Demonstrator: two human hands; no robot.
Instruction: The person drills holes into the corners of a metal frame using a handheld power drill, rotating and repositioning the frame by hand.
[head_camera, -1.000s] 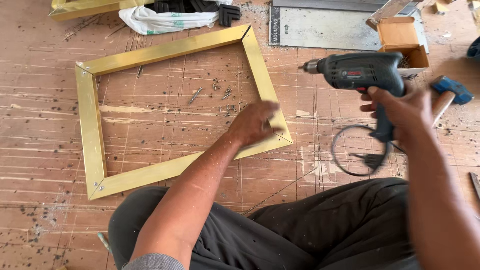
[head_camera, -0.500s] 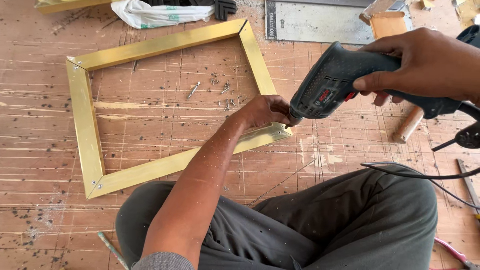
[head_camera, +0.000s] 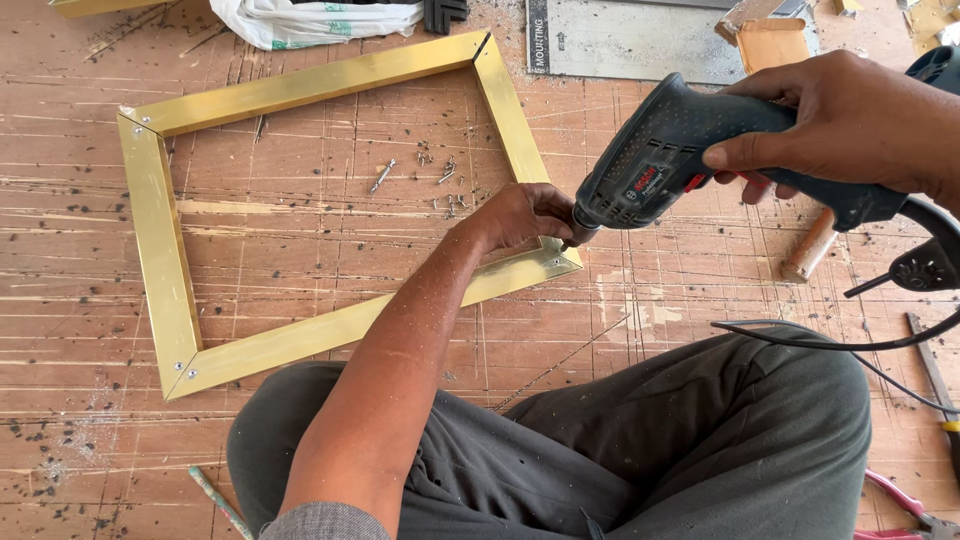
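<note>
Your left hand (head_camera: 525, 215) is pressing down on the near-right corner of the frame (head_camera: 160, 250), fingers curled together over the rail just where the two gold strips are meeting in a mitre. Those fingers are sitting right against the nose of the drill (head_camera: 660, 165); whether a screw is pinched between them you cannot tell, since the tip is hidden behind your knuckles.

Your right hand (head_camera: 850, 120) is wrapping the drill's grip, fingers clamped round the handle with one lying along the body near the trigger. The drill is slanting down and to the left, its long axis running from your right hand toward that corner, so the chuck is touching or just beside the left fingertips. The left hand is the nearer one to the corner; the right is staying well out to the right.

The frame is lying flat on the wooden board (head_camera: 300, 260), stretching left and far from your fingers. Loose screws (head_camera: 440, 180) are scattered inside it, near your left hand. The cord (head_camera: 830, 340) is trailing across your knee.
</note>
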